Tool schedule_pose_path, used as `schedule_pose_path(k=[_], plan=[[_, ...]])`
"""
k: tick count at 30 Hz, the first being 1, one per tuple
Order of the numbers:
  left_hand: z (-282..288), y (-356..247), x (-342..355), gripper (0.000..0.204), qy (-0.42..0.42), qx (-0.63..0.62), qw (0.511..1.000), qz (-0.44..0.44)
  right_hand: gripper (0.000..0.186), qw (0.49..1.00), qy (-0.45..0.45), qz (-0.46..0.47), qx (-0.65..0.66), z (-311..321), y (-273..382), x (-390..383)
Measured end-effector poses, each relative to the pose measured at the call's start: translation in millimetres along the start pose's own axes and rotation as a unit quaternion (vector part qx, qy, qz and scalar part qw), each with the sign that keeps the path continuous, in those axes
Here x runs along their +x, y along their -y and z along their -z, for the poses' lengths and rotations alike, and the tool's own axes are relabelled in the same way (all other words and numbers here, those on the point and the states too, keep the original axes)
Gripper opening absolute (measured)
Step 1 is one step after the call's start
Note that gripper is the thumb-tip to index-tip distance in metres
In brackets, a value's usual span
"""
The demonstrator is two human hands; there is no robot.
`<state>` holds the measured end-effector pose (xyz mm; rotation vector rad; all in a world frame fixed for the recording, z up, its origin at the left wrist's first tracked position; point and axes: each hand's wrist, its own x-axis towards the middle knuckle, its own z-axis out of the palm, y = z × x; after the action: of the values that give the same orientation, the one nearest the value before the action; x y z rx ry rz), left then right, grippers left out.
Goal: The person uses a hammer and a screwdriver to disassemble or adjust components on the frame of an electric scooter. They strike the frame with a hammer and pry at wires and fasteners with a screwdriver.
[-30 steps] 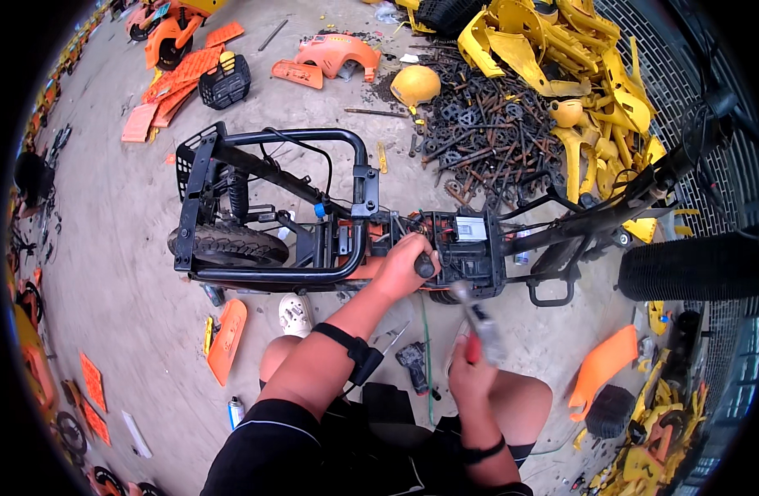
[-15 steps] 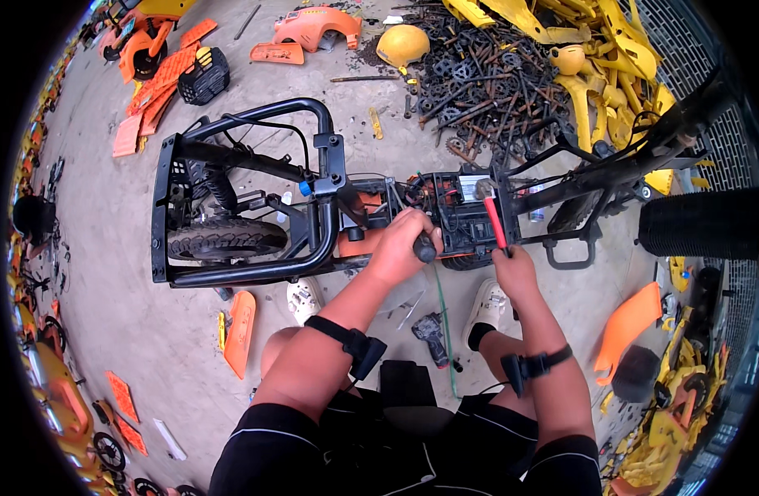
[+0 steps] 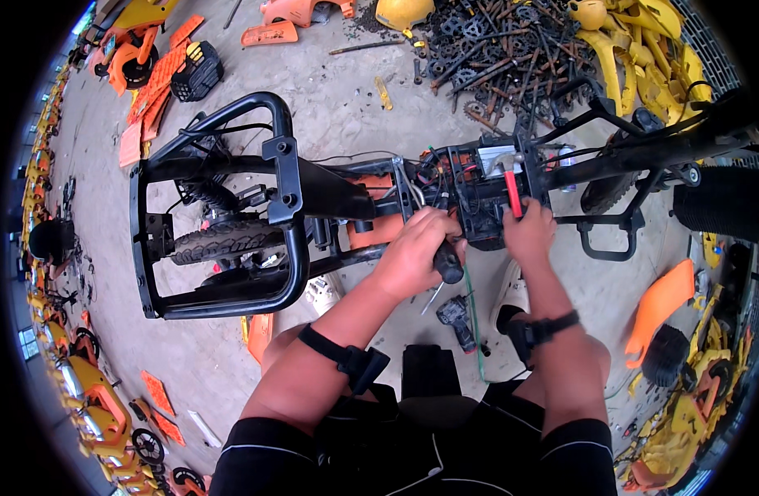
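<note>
My left hand (image 3: 419,253) is closed around the black handle of a tool (image 3: 448,263); its working end is hidden. My right hand (image 3: 529,233) grips the red handle of a hammer (image 3: 513,192), whose metal head is over the open middle bay. Both hands are at the near side of a stripped black vehicle frame (image 3: 334,192) lying across in front of me. Between them sits a black box-like part (image 3: 480,210) with wires beside it. An orange panel (image 3: 378,232) shows inside the frame, left of my left hand.
A cordless drill (image 3: 456,322) lies on the floor between my feet, beside a green cord (image 3: 474,307). Rusty metal rods and sprockets (image 3: 512,62) are heaped beyond the frame. Yellow panels (image 3: 644,45) pile up at far right; an orange panel (image 3: 659,310) lies at right.
The view has shifted, so the frame's left end looks larger and nearer. Both hands appear slightly farther right, still gripping the same tools.
</note>
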<state>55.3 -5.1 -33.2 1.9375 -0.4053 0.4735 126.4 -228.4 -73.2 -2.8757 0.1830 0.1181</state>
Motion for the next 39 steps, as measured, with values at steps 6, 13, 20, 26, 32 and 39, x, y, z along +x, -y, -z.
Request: schedule_pose_path(k=[6, 13, 20, 26, 32, 39], plan=[[8, 5, 2, 0.031, 0.104, -0.010, 0.993, 0.054, 0.062, 0.889, 0.274, 0.083, 0.358, 129, 87, -80], [-1, 16, 3, 0.039, 0.145, 0.046, 0.986, 0.069, 0.059, 0.931, 0.194, 0.175, 0.254, 92, 90, -105], [7, -8, -4, 0.076, 0.193, 0.252, 0.931, 0.178, 0.047, 0.898, 0.338, -0.010, 0.280, 44, 57, -105], [22, -66, 3, 0.032, 0.188, 0.224, 0.942, 0.166, 0.038, 0.910, 0.312, -0.052, 0.266, -13, 47, -128], [84, -130, 20, 0.025, -0.015, 0.209, 0.977, -0.043, 0.037, 0.919, 0.275, -0.046, 0.278, -70, 37, -153], [143, -116, 15, 0.028, -0.215, 0.444, 0.865, 0.095, 0.032, 0.860, 0.327, -0.122, 0.373, -75, 37, -152]])
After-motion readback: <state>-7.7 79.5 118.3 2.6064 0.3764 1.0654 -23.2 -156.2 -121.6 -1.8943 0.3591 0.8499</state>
